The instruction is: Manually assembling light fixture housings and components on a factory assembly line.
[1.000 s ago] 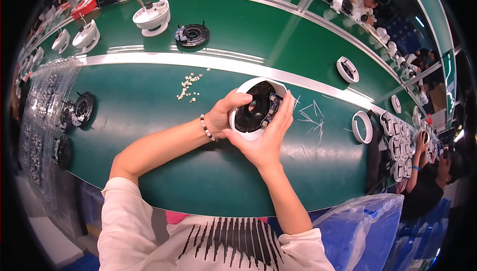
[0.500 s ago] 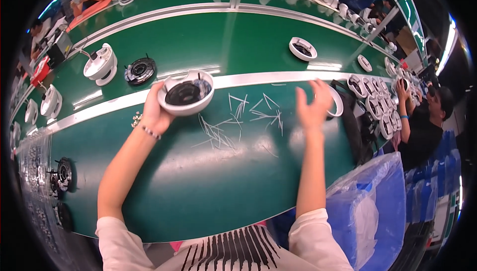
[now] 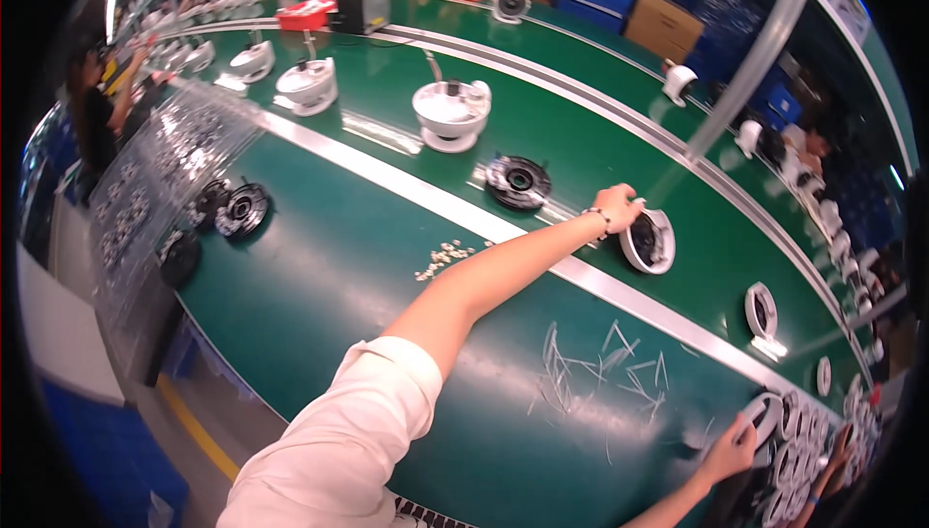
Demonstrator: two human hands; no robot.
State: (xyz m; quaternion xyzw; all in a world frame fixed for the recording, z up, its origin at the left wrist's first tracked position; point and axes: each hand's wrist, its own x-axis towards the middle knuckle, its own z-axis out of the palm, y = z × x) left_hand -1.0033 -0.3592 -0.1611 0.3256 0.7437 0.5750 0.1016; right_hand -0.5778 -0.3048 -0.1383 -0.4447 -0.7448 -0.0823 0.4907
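Note:
My left hand [image 3: 617, 211] reaches over the metal strip to the far green surface. Its fingers grip the upper left rim of a round white housing [image 3: 662, 259] with a black part inside. At the lower right, my right hand [image 3: 733, 451] has its fingers closed at the edge of a white ring [image 3: 765, 422]. Left of the housing lies a round black part [image 3: 519, 182] with a ringed middle. Thin white strips [image 3: 561, 373] are scattered on the near table, and small pale pieces [image 3: 443, 258] lie beside my left forearm.
White bowl-shaped units [image 3: 452, 121] stand along the far surface. Another white housing [image 3: 762, 310] stands at the right. Black round parts [image 3: 242, 211] sit by clear plastic trays [image 3: 155, 184] at the left. Several white rings [image 3: 798, 460] crowd the lower right, near another person's hand [image 3: 840, 451].
My left hand has carried the white housing from above the near table onto the far surface. My right hand has closed at the white ring. The view has turned to the left.

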